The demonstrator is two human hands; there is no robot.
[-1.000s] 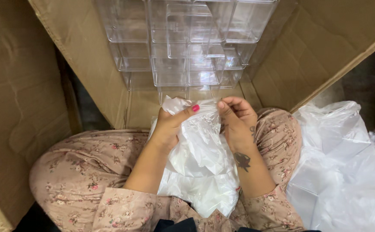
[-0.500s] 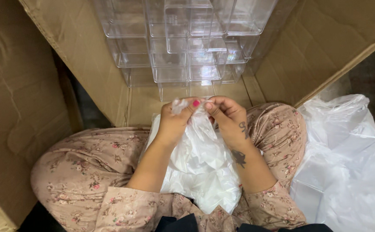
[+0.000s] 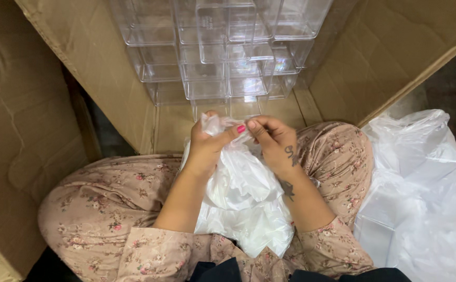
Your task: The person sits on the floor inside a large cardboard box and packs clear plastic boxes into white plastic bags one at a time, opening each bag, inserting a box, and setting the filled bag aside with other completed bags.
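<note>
Both hands, left hand [image 3: 206, 149] and right hand [image 3: 274, 142], pinching white plastic bag [image 3: 241, 201] mouth on lap; bag not yet opened, clear boxes [image 3: 222, 49] waiting stacked in carton [image 3: 390, 47].

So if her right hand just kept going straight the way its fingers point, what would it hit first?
Probably the left hand: the right hand points leftward across the white plastic bag, and the two hands' fingertips already nearly meet at the bag's top edge.

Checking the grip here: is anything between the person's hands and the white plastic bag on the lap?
Nothing visible. The left hand and right hand both pinch the top edge of the white plastic bag directly.
</note>
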